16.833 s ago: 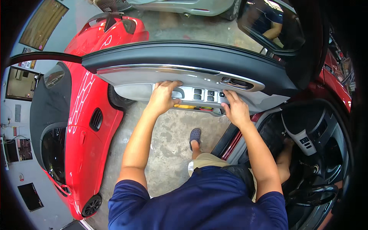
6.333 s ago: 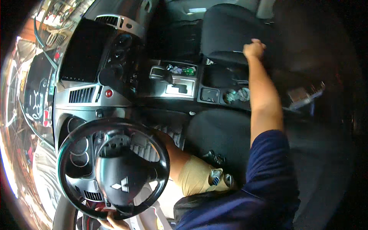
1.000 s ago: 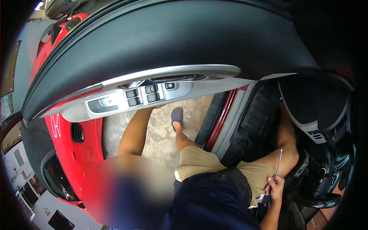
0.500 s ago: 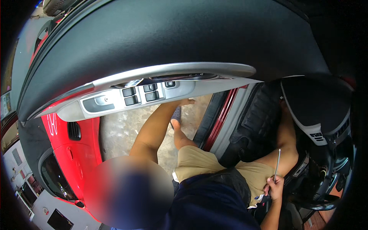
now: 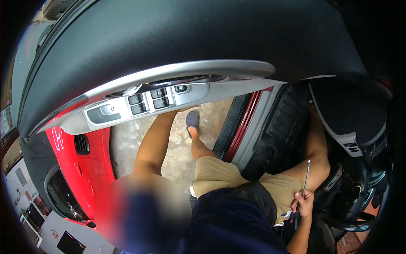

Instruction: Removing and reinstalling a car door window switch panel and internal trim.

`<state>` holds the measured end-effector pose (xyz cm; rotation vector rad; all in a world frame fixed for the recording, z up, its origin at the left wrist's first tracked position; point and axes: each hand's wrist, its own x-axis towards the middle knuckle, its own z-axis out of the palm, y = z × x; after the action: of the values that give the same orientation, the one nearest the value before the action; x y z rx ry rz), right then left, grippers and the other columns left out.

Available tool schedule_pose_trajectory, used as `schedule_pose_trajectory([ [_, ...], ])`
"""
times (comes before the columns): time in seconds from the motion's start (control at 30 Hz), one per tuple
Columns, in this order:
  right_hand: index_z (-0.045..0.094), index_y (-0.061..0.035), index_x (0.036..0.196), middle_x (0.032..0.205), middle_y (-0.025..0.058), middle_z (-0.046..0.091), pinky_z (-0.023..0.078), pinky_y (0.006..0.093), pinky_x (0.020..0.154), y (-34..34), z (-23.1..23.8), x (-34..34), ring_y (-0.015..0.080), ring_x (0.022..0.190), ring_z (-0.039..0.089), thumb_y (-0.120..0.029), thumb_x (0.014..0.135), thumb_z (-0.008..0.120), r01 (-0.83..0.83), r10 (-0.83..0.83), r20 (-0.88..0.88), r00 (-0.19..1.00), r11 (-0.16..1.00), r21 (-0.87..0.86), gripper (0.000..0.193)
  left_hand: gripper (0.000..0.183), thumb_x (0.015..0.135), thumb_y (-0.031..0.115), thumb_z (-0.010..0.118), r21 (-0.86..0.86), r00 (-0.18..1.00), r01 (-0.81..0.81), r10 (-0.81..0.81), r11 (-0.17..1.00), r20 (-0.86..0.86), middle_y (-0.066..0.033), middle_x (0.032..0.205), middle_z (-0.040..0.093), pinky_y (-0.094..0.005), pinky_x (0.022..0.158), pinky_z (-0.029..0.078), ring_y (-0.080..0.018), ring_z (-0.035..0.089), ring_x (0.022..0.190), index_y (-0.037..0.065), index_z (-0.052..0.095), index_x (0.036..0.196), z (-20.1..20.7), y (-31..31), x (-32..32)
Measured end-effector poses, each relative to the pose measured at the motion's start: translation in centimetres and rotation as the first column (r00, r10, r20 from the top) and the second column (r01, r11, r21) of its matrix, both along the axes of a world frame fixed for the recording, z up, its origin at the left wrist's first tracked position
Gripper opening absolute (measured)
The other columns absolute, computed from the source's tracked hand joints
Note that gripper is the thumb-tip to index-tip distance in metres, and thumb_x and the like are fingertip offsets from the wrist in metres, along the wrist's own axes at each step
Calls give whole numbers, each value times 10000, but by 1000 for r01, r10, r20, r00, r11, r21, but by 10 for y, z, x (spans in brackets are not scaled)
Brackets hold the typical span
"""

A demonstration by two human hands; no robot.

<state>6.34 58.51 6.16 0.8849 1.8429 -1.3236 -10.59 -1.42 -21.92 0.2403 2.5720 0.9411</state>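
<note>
Lower right, right hand [image 5: 303, 204] grasped slim silver metal rod [image 5: 307, 174]; left hand [image 5: 186, 109] slipped mostly behind grey plastic armrest [image 5: 228, 89], so grip untellable.

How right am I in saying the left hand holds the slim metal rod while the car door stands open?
Not quite: the head view shows the right hand holding the slim metal rod; the car door does stand open.

Watching remotely, I see the door [image 5: 203, 38], cropped on top, hide most of the left hand [image 5: 188, 109], a blur veil the left sleeve [image 5: 144, 220], and the right hand [image 5: 303, 204] cover part of the rod [image 5: 306, 174].
</note>
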Motion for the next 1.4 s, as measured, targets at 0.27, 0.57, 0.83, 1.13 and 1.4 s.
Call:
schedule_pose_trajectory([
  [0.27,528,-20,807,525,140,602,397,281,319,-1,0,0,174,333,520,-153,949,710,-7,7,-15,1000,1000,-15,267,620,926,555,657,9,999,16,-17,1000,31,-228,1326,608,-493,1076,425,-411,554,1245,99,606,1343,-4,36,-11],
  [0.57,511,-28,761,515,142,590,392,286,309,1,-1,5,178,328,516,-187,950,708,-15,15,-35,999,1000,-13,316,641,922,576,656,4,999,32,-32,999,44,-227,1337,603,-494,1081,422,-408,551,1255,102,601,1350,-11,69,-34],
  [0.83,536,-4,777,536,147,614,405,281,330,4,0,6,169,337,523,-132,942,704,14,-16,-39,999,998,-55,268,860,860,718,633,-57,981,67,-55,996,187,-237,1454,535,-489,1156,365,-403,466,1374,111,522,1460,-18,62,-38],
  [1.13,549,0,784,549,146,620,413,283,335,7,-2,8,169,342,528,-145,945,711,10,-14,-52,999,996,-88,271,856,858,667,687,108,913,-89,38,990,407,-238,1450,542,-479,1158,378,-398,476,1377,50,541,1432,50,58,-37],
  [1.4,559,6,790,554,150,624,419,281,337,6,-3,6,169,345,532,-144,944,709,10,-14,-47,999,996,-90,262,699,895,540,715,1,983,-172,172,985,-68,-249,1325,626,-465,1064,457,-418,584,1250,33,590,1361,28,38,5],
])
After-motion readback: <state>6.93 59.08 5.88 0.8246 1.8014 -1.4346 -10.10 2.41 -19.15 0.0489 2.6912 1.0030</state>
